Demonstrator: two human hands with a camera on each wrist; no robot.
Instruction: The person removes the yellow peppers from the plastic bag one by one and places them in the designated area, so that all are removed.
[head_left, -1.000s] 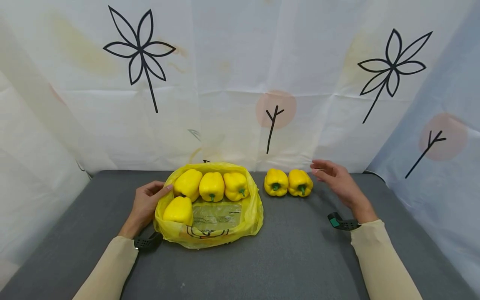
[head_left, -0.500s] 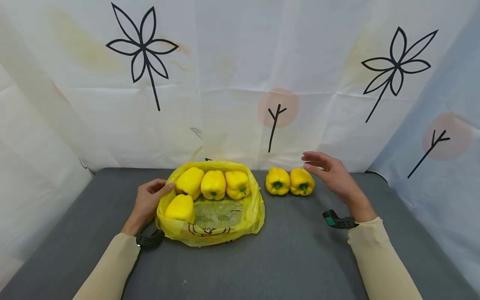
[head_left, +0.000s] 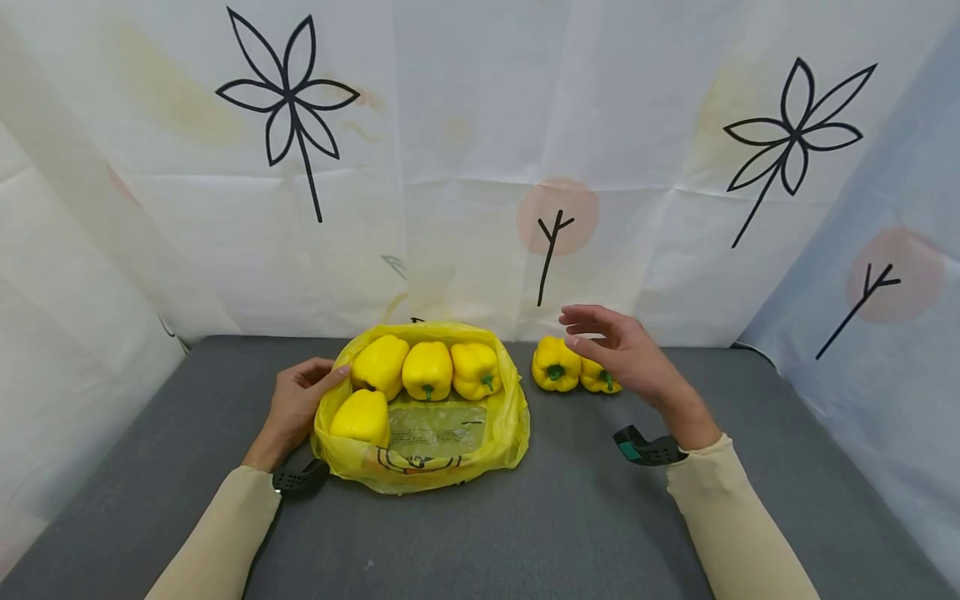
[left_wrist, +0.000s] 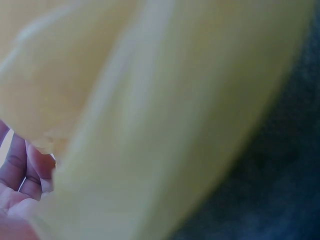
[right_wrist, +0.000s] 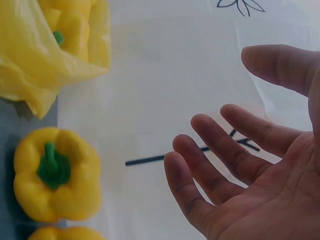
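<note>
A yellow plastic bag (head_left: 420, 478) lies open on the grey table, with several yellow bell peppers (head_left: 427, 371) inside. My left hand (head_left: 296, 408) pinches the bag's left rim, thumb over the edge. Blurred yellow plastic fills most of the left wrist view, beside a few fingers (left_wrist: 15, 165). Right of the bag stand two more bell peppers, stems facing me: one nearer the bag (head_left: 555, 365), the other (head_left: 597, 379) partly hidden by my right hand (head_left: 630, 354). That hand hovers above them, fingers apart and relaxed, holding nothing; the right wrist view shows its bare palm (right_wrist: 285, 195).
The grey table (head_left: 480, 542) meets a white cloth backdrop (head_left: 465, 250) printed with flowers and trees, close behind the bag and peppers. More cloth (head_left: 900, 375) closes off the right side. Each wrist wears a black strap, such as the right one (head_left: 652, 448).
My right hand has moved left, from beside the right pepper to above the pair, now covering part of the right one. The left hand stays on the bag's rim.
</note>
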